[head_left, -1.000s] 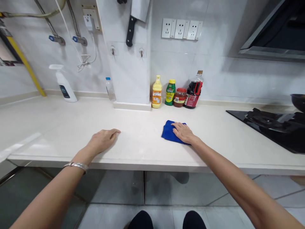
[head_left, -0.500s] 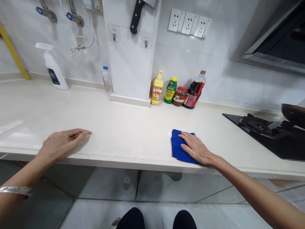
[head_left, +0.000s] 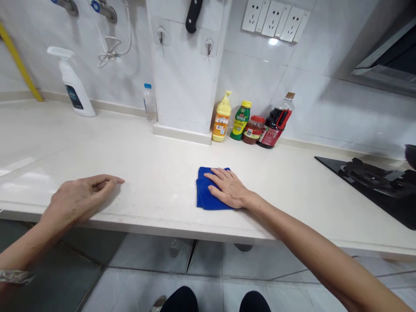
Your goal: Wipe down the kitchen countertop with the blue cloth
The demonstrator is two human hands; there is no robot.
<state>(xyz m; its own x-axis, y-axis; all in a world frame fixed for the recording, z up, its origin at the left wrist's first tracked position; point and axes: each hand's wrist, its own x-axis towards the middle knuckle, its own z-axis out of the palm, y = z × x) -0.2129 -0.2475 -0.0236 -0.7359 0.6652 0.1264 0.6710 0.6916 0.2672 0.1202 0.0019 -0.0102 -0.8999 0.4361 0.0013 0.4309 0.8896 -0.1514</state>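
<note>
My right hand (head_left: pixel 228 189) lies flat, palm down, on a folded blue cloth (head_left: pixel 204 197), its fingers stretched out over it. Beneath the cloth is the white countertop (head_left: pixel 156 173). My left hand (head_left: pixel 79 197) rests on the counter near its front edge at the left. Its fingers are bent and held together, the index finger pointing right with the thumb close by, and nothing shows in them. The undersides of these fingers are hidden.
Along the wall stand a white spray bottle (head_left: pixel 74 86), a clear bottle (head_left: pixel 150 104), a yellow pump bottle (head_left: pixel 221 117), a green bottle (head_left: pixel 241 121), a red-lidded jar (head_left: pixel 253 131) and a dark sauce bottle (head_left: pixel 274 123). A black gas stove (head_left: pixel 373 182) is at the right.
My right hand has slid the blue cloth leftward over the counter. The left hand has stayed in nearly the same place. The view has shifted slightly.
</note>
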